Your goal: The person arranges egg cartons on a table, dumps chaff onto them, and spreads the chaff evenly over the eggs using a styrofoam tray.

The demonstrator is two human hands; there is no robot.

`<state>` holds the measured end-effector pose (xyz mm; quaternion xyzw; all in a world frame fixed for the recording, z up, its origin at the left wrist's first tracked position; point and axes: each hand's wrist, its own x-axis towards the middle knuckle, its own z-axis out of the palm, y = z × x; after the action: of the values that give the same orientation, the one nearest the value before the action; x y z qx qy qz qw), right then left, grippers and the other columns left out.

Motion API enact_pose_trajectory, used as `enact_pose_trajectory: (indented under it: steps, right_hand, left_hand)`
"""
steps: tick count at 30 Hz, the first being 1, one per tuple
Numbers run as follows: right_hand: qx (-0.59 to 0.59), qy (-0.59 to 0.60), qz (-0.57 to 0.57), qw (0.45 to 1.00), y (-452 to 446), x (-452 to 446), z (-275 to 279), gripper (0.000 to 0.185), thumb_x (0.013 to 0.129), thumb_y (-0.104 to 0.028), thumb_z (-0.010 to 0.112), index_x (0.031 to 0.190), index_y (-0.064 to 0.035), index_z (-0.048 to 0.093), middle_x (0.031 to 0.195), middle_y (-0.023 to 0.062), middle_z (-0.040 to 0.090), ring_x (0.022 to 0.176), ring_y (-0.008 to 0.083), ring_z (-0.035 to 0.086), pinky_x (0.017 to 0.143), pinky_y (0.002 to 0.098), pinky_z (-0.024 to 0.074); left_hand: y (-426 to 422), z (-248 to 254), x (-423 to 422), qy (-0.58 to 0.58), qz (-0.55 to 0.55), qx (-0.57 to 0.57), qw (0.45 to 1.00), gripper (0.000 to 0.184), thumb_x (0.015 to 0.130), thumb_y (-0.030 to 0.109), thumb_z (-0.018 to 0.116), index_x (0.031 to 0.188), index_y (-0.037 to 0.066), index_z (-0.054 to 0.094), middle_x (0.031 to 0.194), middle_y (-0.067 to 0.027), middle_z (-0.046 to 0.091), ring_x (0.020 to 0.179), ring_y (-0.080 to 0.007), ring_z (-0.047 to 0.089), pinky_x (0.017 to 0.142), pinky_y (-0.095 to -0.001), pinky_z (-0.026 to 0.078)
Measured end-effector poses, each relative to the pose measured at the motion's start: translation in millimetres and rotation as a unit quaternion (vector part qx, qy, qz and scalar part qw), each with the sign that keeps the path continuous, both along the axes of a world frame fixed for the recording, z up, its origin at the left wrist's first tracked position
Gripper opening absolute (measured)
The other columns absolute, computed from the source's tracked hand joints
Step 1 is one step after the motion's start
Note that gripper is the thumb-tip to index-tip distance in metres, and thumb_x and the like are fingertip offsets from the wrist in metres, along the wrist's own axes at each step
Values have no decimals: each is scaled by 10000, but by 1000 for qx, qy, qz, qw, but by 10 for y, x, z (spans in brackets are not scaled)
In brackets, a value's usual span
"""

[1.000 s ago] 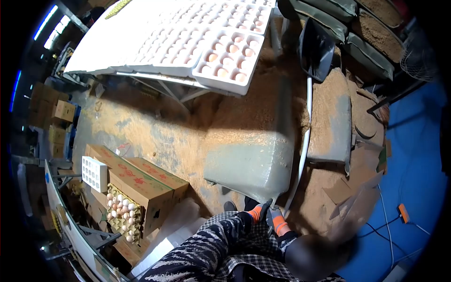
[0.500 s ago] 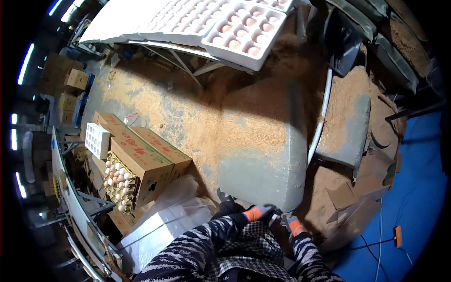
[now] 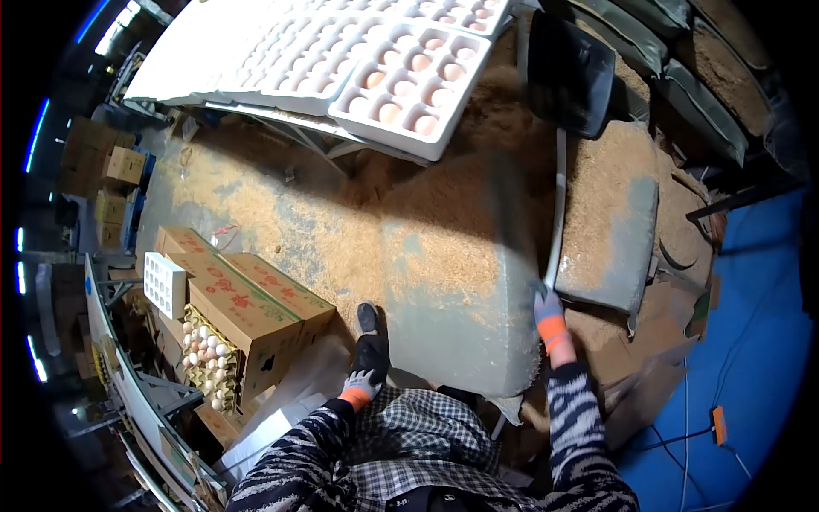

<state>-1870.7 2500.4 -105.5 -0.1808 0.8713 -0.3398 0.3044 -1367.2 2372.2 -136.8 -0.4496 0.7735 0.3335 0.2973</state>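
Observation:
My right hand (image 3: 550,314), in a grey and orange glove, is closed around the pale handle (image 3: 560,205) of a black shovel (image 3: 570,75). The shovel's blade lies toward the top, beside stacked sacks. My left hand (image 3: 362,386), gloved the same way, rests with fingers spread on my dark-trousered leg near the knee and holds nothing. Between my hands lies a large grey-green sack (image 3: 452,337), its upper part covered with brown shavings and its tied corner near my lap. A second sack (image 3: 610,230) sits right of the handle.
White trays of eggs (image 3: 409,85) stand on a table at the top. Cardboard boxes (image 3: 243,294) and a yellow tray of eggs (image 3: 209,354) are at the left. Filled sacks (image 3: 704,111) are stacked at upper right. Cables and an orange socket (image 3: 719,425) lie on blue flooring.
My hands have parted from the sack's near corner. The left moved left onto my leg; the right moved up onto the shovel's handle. My foot now shows beside the sack.

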Motion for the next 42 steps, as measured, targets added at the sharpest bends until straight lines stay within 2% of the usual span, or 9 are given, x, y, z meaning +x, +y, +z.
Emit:
enact_pose_trajectory:
  steps: [8, 11, 12, 14, 17, 20, 23, 27, 42]
  right_hand:
    - [227, 352, 129, 899, -2611, -644, -1510, 362, 951, -160, 437, 1262, -12, 546, 1353, 165, 513, 1207, 276, 508, 991, 351, 433]
    - [545, 413, 274, 676, -3066, -404, -2128, 341, 982, -157, 407, 1258, -13, 549, 1417, 107, 484, 1252, 199, 483, 1005, 312, 417]
    - [199, 350, 100, 910, -3107, -206, -2258, 343, 992, -181, 387, 1244, -32, 566, 1403, 111, 499, 1245, 190, 491, 1003, 312, 419]
    - [-40, 255, 81, 963, -3329, 241, -2328, 347, 998, -222, 374, 1233, -68, 579, 1399, 139, 497, 1255, 207, 486, 1009, 323, 417]
    - [162, 256, 484, 821, -3839, 881, -2017, 381, 983, -293, 392, 1259, -90, 560, 1358, 204, 511, 1251, 304, 490, 1042, 362, 399]
    - [256, 16, 202, 945, -4184, 813, -2236, 408, 964, -302, 395, 1267, -72, 544, 1279, 213, 573, 1193, 363, 532, 1031, 390, 407]
    - [297, 123, 291, 901, -4448, 774, -1014, 403, 941, -270, 404, 1252, -57, 547, 1213, 227, 611, 1137, 393, 567, 991, 407, 432]
    - [255, 348, 382, 817, -3769, 281, -1714, 306, 898, -212, 503, 1125, -41, 616, 1186, 245, 613, 1119, 389, 570, 951, 419, 446]
    - [174, 470, 319, 805, -3911, -544, -1893, 316, 952, -274, 474, 1135, -79, 643, 1156, 201, 631, 1052, 363, 600, 915, 466, 469]
  left_hand:
    - [-871, 40, -19, -154, -133, 87, 975, 782, 785, 647, 585, 1445, 266, 411, 1528, -153, 295, 1369, -462, 271, 1069, -608, 283]
    - [-1087, -86, 201, -138, -123, 87, 979, 782, 770, 639, 607, 1428, 252, 437, 1510, -144, 323, 1347, -443, 308, 1057, -598, 297]
    - [-1167, -39, 199, -128, -112, 81, 982, 750, 779, 614, 612, 1403, 224, 471, 1480, -143, 362, 1328, -430, 335, 1050, -584, 310]
    - [-1286, -41, 211, -123, -101, 89, 983, 730, 789, 603, 607, 1396, 217, 481, 1471, -145, 373, 1330, -432, 334, 1054, -576, 309]
    - [-1392, -38, 179, -112, -77, 99, 986, 679, 812, 565, 599, 1377, 199, 506, 1451, -147, 394, 1333, -436, 333, 1065, -558, 303]
    - [-1420, -48, 190, -105, -73, 75, 989, 641, 820, 576, 578, 1341, 205, 542, 1438, -157, 423, 1312, -430, 364, 1063, -527, 319]
    - [-1513, -19, 160, -99, -50, 107, 988, 655, 822, 546, 591, 1365, 188, 520, 1443, -147, 405, 1342, -429, 331, 1080, -550, 291]
    - [-1598, -3, 98, -102, -46, 116, 987, 665, 820, 556, 583, 1371, 191, 516, 1450, -138, 408, 1349, -417, 327, 1088, -549, 279]
    - [-1797, -78, 94, -103, -51, 140, 984, 670, 826, 565, 567, 1373, 182, 520, 1458, -126, 407, 1359, -400, 327, 1094, -531, 281]
